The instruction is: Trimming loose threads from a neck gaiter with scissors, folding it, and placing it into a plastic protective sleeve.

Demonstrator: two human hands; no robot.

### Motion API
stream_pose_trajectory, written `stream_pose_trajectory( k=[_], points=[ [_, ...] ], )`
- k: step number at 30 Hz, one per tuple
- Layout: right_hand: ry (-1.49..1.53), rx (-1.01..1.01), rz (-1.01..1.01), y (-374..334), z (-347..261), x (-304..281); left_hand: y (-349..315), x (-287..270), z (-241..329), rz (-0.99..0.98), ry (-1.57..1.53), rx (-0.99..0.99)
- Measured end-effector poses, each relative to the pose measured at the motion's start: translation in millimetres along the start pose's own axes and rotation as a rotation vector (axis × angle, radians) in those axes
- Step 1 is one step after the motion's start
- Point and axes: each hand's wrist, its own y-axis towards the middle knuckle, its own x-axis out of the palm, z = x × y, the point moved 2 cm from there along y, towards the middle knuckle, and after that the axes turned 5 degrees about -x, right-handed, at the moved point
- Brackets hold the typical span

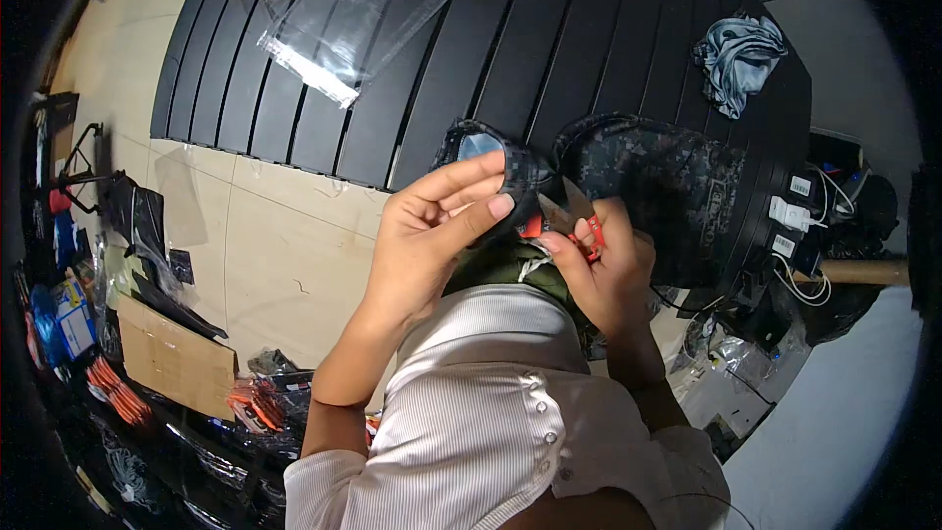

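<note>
My left hand (432, 231) pinches the edge of a dark camouflage fabric piece (530, 172) that has a rounded, cuff-like opening with a light blue inside. In my right hand (613, 265) are scissors with red handles (595, 236). Their metal blades (567, 208) point up and to the left, close beside the fabric; whether they touch it I cannot tell. A small red patch shows between the two hands, and its kind is unclear. Just beyond the right hand, a second dark camouflage cloth item (657, 177) lies flat on the black slatted table (549, 69).
Clear plastic bags (363, 20) lie at the table's far left. A crumpled grey patterned cloth (741, 59) rests at the far right. White plugs and cables (790, 214) are off the right edge. Cardboard (177, 353) and packed goods with orange parts (257, 404) fill the lower left.
</note>
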Motion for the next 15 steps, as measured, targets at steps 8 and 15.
stream_pose_trajectory(
  k=[8,15],
  points=[
    [-0.095,-0.219,-0.151,14.4,9.7,-22.4,-0.5,3.3,3.9,0.011,0.055,0.065],
    [-0.257,-0.447,-0.239,45.1,5.0,-53.7,1.2,5.9,13.1,-0.043,0.312,0.040]
  ],
)
